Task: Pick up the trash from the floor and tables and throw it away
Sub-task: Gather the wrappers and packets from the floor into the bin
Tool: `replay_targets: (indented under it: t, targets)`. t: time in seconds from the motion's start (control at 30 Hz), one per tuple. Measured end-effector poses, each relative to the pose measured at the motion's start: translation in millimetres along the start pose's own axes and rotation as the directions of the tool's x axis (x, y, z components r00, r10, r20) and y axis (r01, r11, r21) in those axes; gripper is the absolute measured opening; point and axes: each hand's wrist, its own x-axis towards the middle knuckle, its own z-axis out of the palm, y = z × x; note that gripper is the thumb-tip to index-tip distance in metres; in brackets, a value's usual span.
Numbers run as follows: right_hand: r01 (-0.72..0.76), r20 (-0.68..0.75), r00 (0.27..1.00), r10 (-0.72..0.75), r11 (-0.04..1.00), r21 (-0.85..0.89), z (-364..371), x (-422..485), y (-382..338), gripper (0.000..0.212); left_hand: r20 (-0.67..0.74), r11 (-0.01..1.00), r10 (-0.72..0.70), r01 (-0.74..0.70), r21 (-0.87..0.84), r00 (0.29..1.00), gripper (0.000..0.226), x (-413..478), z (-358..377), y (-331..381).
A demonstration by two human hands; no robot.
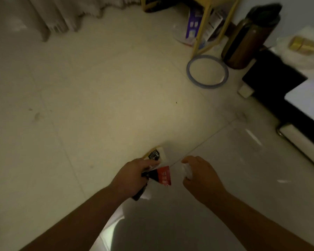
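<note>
My left hand [132, 175] is closed around a bundle of wrappers: a pale packet with a black label [155, 154] sticks out above the fingers, and a red and black wrapper [161, 175] hangs to the right. My right hand [200, 173] grips a small crumpled white piece of trash [187, 171]. Both hands hover over the pale tiled floor [101, 91] near the bottom centre. A brown cylindrical bin with a black liner [246, 38] stands at the far right.
A yellow-legged stand [204, 24] with bags beneath it stands at the top. On the floor beside the bin lies a grey ring [207, 72]. Dark low furniture with a white top [286, 91] runs along the right. Curtains [58, 15] hang at top left.
</note>
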Motion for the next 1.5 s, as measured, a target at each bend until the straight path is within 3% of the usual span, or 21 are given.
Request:
replay_targets:
  t: [0.27, 0.43, 0.67, 0.8, 0.97, 1.1, 1.3, 1.5]
  targets:
    - [0.065, -0.021, 0.998, -0.064, 0.996, 0.057, -206.0, -54.0, -175.2, 0.045, -0.18, 0.99, -0.011, -0.015, -0.141, 0.984, 0.074, -147.3, -209.2, 147.2]
    - [0.119, -0.012, 0.993, -0.12, 0.968, 0.219, -333.0, -97.4, -295.0, 0.011, -0.305, 0.983, -0.061, 0.005, -0.183, 0.95, 0.07, -255.0, -341.1, 230.8]
    - [0.303, -0.077, 0.953, -0.294, 0.94, 0.156, -457.9, -156.6, -424.4, 0.053, -0.502, 0.973, -0.12, 0.001, -0.23, 0.857, 0.071, -384.8, -455.8, 310.3]
    - [0.423, -0.047, 0.906, -0.421, 0.889, 0.178, -483.6, -164.8, -473.3, 0.056, -0.622, 0.962, -0.218, 0.059, -0.266, 0.752, 0.073, -447.2, -482.9, 331.5]
    - [0.623, 0.093, 0.763, -0.639, 0.766, 0.158, -488.1, -188.0, -525.6, 0.055, -0.743, 0.926, -0.376, 0.199, -0.321, 0.554, 0.073, -535.2, -469.7, 360.6]
    - [0.762, 0.21, 0.596, -0.775, 0.628, 0.156, -479.3, -239.5, -567.7, 0.053, -0.772, 0.854, -0.513, 0.313, -0.416, 0.374, 0.072, -618.0, -428.8, 376.1]
    - [0.9, 0.357, 0.308, -0.882, 0.392, 0.193, -437.8, -362.8, -628.8, 0.049, -0.737, 0.675, -0.674, 0.448, -0.586, 0.053, 0.075, -775.9, -342.0, 394.7]
    - [0.939, 0.471, -0.011, -0.882, 0.153, 0.309, -376.3, -545.3, -666.9, 0.053, -0.58, 0.462, -0.768, 0.392, -0.796, -0.272, 0.072, -940.9, -215.0, 418.0]
